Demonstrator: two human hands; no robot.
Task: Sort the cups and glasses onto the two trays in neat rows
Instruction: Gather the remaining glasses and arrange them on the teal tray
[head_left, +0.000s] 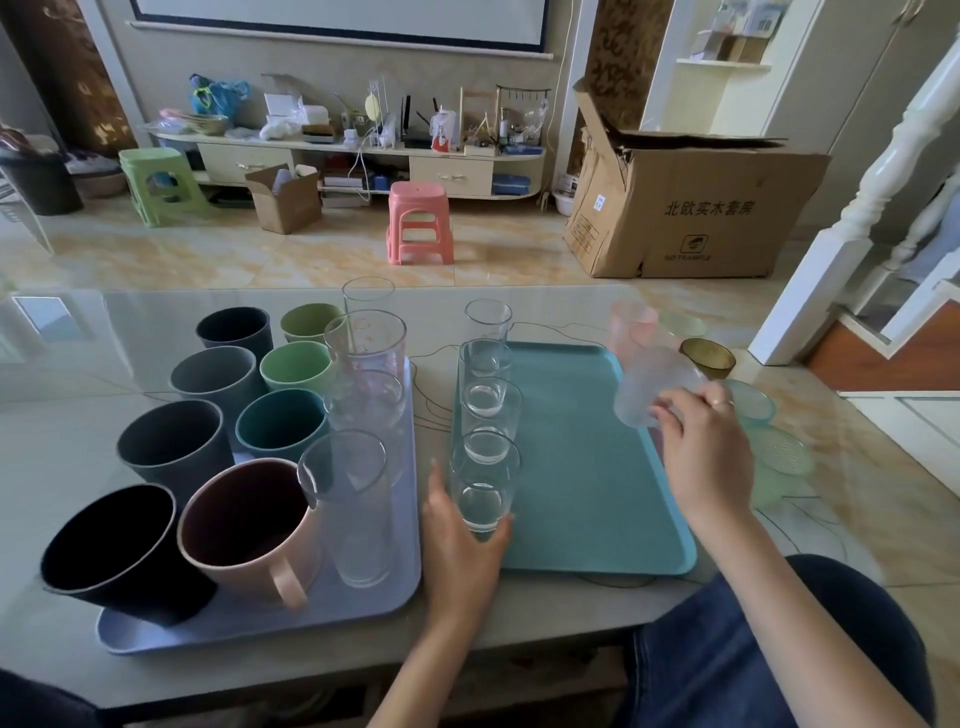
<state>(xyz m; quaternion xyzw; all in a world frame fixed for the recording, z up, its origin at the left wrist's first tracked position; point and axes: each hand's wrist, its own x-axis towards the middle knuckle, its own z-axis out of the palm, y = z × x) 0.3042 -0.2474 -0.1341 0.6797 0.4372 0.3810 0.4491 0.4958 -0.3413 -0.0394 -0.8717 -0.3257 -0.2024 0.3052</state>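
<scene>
over the smooth teal tray (582, 467), the left hand (460, 540) grips a clear cylindrical glass (483, 488) while the right hand (701, 447) holds a frosted cup (649, 384).

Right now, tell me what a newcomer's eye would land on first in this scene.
Most striking is the lavender tray at left, packed with rows of dark, green and teal cups, a pink mug and tall clear glasses. Next comes the teal tray at right, bare except for a column of clear glasses along its left edge, where the left hand grips the nearest glass. The right hand holds a frosted cup tilted above that tray's right edge.
</scene>
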